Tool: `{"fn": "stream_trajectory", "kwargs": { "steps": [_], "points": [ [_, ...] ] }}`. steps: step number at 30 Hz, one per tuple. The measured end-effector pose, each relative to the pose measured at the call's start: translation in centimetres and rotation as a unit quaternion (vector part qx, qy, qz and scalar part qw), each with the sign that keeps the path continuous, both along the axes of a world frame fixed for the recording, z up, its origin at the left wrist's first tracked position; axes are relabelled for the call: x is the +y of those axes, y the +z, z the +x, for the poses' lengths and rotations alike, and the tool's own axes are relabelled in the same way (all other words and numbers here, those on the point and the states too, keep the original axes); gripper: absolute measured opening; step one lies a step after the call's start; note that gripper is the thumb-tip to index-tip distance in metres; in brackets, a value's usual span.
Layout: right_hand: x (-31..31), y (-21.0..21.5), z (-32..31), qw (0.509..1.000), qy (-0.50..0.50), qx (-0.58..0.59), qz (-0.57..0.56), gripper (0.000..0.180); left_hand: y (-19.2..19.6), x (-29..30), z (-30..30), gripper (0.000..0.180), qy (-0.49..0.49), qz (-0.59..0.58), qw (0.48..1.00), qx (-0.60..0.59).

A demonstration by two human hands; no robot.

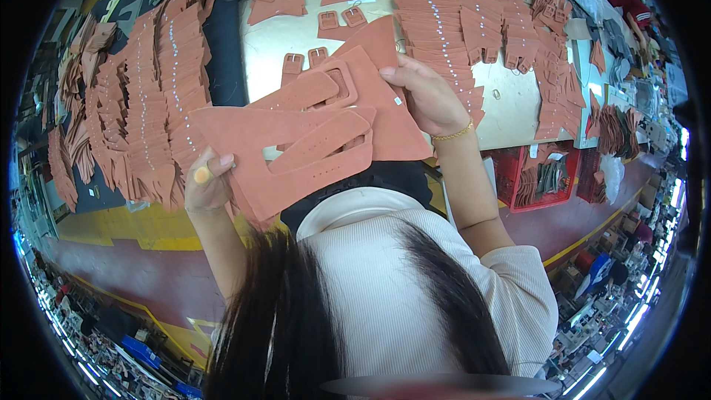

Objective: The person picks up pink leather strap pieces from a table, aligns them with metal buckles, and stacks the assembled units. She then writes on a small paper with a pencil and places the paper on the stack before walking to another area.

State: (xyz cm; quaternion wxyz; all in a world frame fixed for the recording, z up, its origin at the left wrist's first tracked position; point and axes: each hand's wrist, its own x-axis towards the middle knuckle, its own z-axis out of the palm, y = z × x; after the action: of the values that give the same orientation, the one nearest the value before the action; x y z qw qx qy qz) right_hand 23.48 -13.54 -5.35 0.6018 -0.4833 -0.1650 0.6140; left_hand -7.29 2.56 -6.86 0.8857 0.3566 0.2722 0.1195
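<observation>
Close to my body, I hold salmon-coloured leather-like pieces with both hands. My left hand (207,181) grips the outer edge of a split strap piece (289,170), its thumb on top; rows of small holes run along its straps. My right hand (429,96) pinches the edge of a wide buckle piece (385,104), thumb on top and fingers behind. A large covered buckle (344,83) of the same colour shows between the two pieces, partly covered. The pieces overlap in the middle; whether they are joined there I cannot tell.
Long overlapping rows of matching pieces (174,81) lie on the left, with more rows (429,15) at the right. Small buckle tabs (341,22) rest on the pale tabletop (259,52). A red crate (511,181) with cut pieces stands below the table's right edge. Another person (633,11) is at far right.
</observation>
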Motion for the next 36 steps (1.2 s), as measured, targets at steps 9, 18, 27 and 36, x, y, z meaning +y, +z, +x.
{"fn": "stream_trajectory", "kwargs": {
  "steps": [9,18,27,36],
  "points": [
    [-0.3,-1.6,-1.3,0.982,-0.081,0.14,-0.095,0.03,-0.4,-0.7,-0.1,0.061,0.017,0.004,0.998,0.067],
    [-0.1,-2.9,-1.8,0.956,-0.094,0.265,-0.083,0.029,-0.3,-1.8,0.0,0.067,0.103,0.007,0.992,0.078],
    [0.2,-2.5,-2.4,0.973,-0.125,0.196,0.004,0.049,-1.4,-0.7,-1.0,0.09,0.013,-0.003,1.0,0.013],
    [0.2,-2.0,-2.3,0.984,-0.094,0.149,0.01,0.066,-1.3,-0.9,-0.8,0.091,0.003,-0.006,0.999,-0.036]
  ]
}}
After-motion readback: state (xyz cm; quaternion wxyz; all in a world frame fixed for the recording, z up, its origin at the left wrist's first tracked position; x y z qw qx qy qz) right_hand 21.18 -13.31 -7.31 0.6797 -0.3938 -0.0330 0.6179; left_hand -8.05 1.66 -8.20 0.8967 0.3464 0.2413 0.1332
